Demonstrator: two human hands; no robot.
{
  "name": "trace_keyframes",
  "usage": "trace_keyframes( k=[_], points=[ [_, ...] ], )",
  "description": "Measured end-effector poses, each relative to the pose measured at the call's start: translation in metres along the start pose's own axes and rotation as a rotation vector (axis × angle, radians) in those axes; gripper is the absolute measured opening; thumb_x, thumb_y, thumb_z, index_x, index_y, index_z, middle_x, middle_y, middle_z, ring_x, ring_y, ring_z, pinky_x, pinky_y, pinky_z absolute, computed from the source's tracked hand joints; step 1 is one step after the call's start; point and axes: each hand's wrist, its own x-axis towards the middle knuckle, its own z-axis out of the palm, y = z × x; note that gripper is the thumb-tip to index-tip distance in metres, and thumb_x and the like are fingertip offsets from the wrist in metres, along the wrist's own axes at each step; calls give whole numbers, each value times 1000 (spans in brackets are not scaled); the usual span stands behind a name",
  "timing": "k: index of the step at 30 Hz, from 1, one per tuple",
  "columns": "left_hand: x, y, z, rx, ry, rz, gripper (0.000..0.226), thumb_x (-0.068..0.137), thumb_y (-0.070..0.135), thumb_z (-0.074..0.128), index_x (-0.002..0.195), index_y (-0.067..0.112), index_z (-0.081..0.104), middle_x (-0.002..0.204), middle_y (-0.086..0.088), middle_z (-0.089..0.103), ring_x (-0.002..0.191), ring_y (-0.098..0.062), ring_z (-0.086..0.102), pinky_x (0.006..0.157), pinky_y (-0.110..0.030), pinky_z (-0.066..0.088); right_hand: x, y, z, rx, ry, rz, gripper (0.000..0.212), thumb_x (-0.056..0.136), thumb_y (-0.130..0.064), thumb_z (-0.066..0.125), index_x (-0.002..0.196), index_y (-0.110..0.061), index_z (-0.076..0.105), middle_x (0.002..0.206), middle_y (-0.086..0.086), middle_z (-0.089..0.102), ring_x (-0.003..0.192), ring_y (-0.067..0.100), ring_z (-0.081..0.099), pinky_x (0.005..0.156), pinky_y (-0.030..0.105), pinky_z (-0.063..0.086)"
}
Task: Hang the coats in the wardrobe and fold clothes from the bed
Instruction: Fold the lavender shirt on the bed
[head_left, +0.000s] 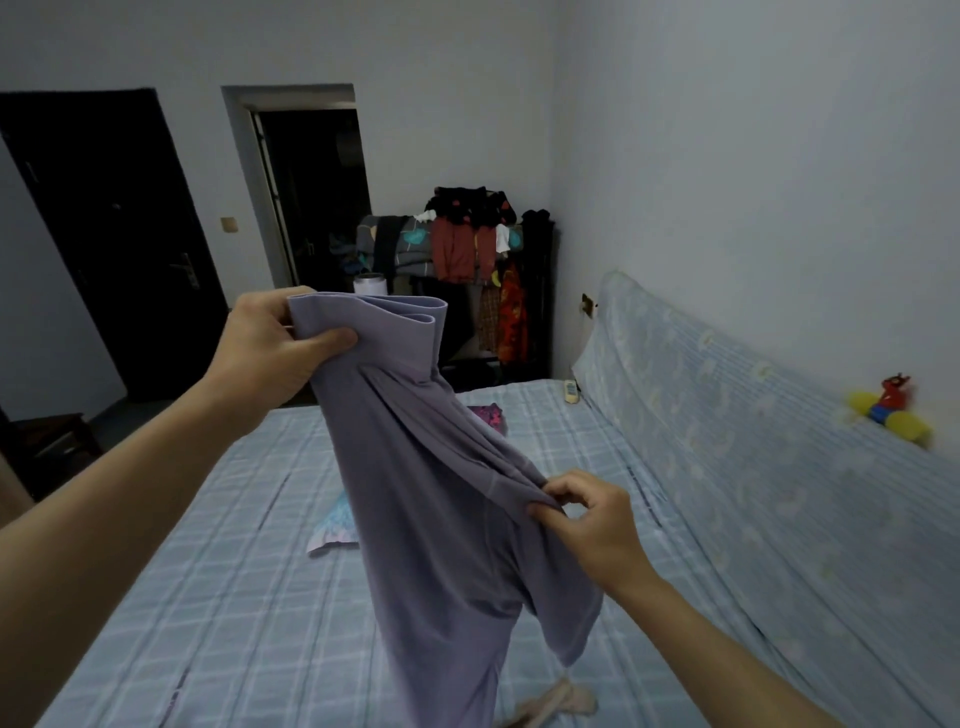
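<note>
Two hands are up, well apart, both holding one lilac garment (431, 519) above the bed (208, 597). The left hand (270, 348) grips its folded band at the top, thumb pressed on the front and fingers curled behind. The right hand (587, 519), lower and to the right, pinches a gathered fold of the cloth between thumb and fingertips. The garment hangs slanting from the left hand down toward the near edge of the bed, its lower end out of view.

Three other pieces lie on the checked sheet:
- a light blue piece (337, 525), partly hidden behind the garment;
- a purple-pink patterned piece (488, 415), farther off;
- a pale pink piece (561, 701), near, just right of the hanging cloth.

One remote (570, 391) lies at the far right corner of the bed. The left half of the sheet is bare from near to far.

Along the right edge of the bed rises a cloth-covered backrest (753, 415), with one toy (891, 410) on its top against the wall. Beyond the far edge stands one rack (467, 244), crowded with hung and piled clothes. Left of it are two openings: a doorway (317, 197) and a dark shut door (104, 234). One dark stand (52, 441) sits by the bed's left edge, with a strip of floor between them.
</note>
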Motion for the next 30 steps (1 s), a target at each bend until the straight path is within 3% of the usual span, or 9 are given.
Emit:
trace_keyframes(
  k=[5, 9, 18, 22, 25, 30],
  points=[
    [1, 3, 2, -35, -47, 25, 21, 81, 8, 76, 91, 27, 74, 90, 3, 75, 87, -17, 72, 70, -27, 61, 4, 0, -20, 34, -11, 18, 15, 70, -7, 85, 73, -12, 71, 71, -3, 68, 68, 12, 64, 67, 27, 54],
    [-1, 6, 2, -107, -73, 22, 21, 73, 20, 78, 92, 29, 74, 91, 5, 76, 87, -14, 72, 69, -22, 58, 11, -3, -44, 75, -42, 42, 20, 75, -5, 81, 74, -22, 71, 74, -4, 70, 70, 11, 66, 68, 23, 53],
    [0, 4, 10, -208, -104, -6, 27, 69, 22, 78, 96, 21, 75, 96, -2, 76, 92, -22, 72, 77, -33, 61, 23, -4, -81, 223, -119, 166, 16, 87, -8, 70, 81, -20, 62, 75, -3, 65, 67, 14, 63, 63, 23, 51],
    [-2, -1, 17, -230, -104, -11, 22, 68, 24, 79, 90, 28, 77, 93, 0, 76, 88, -18, 72, 70, -26, 60, 15, -1, -85, 53, -125, 136, 21, 80, -13, 79, 89, -26, 66, 82, -5, 67, 70, 12, 65, 69, 24, 53],
    [-4, -7, 20, -239, -119, -19, 20, 69, 23, 78, 88, 30, 77, 91, 2, 76, 85, -15, 73, 64, -22, 57, 8, -3, -90, -103, -227, 15, 11, 79, -20, 79, 89, -21, 73, 80, -8, 71, 75, 7, 68, 72, 21, 51],
    [-8, -12, 27, -245, -132, -23, 20, 69, 21, 77, 85, 33, 77, 88, 4, 76, 82, -12, 73, 61, -22, 57, -2, 2, -87, -306, -327, -43, 7, 79, -7, 74, 85, -12, 75, 78, -3, 70, 73, 11, 65, 69, 22, 48]
  ],
)
